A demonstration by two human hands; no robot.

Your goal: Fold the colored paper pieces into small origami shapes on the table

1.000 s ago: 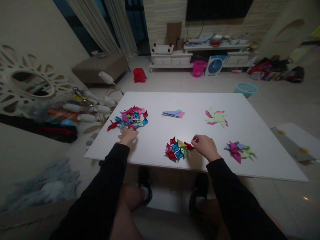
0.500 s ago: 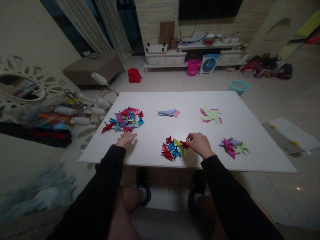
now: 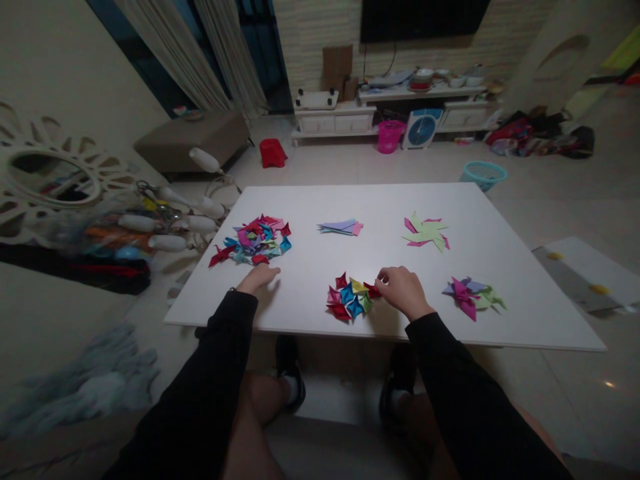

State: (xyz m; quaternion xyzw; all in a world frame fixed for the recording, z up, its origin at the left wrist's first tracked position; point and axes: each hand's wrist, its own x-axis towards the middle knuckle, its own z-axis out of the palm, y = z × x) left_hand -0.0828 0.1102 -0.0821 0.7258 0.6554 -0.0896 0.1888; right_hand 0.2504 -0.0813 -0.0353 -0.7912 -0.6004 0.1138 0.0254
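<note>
On the white table [image 3: 300, 293], my right hand [image 3: 401, 290] pinches the edge of a dark red folded paper piece [image 3: 371, 289] at the right side of a small cluster of origami pieces [image 3: 346, 293] in red, blue, yellow and green. My left hand [image 3: 259, 277] rests low by the near edge of a bigger heap of colourful origami [image 3: 253, 239], just below a red folded piece [image 3: 261, 259]. Its thumb points out to the right, and I see nothing held in it.
Flat folded paper strips [image 3: 341, 227] lie at the table's middle back. A green and pink paper pinwheel [image 3: 427, 231] sits back right, with purple, magenta and green origami [image 3: 474, 296] nearer me. Beyond the table's far right corner stands a teal basket [image 3: 483, 175].
My left hand has drawn back slightly from the red piece at the heap's near edge, its thumb now stretched out. My right hand keeps its pinch on the dark red piece. The view shifted a little.
</note>
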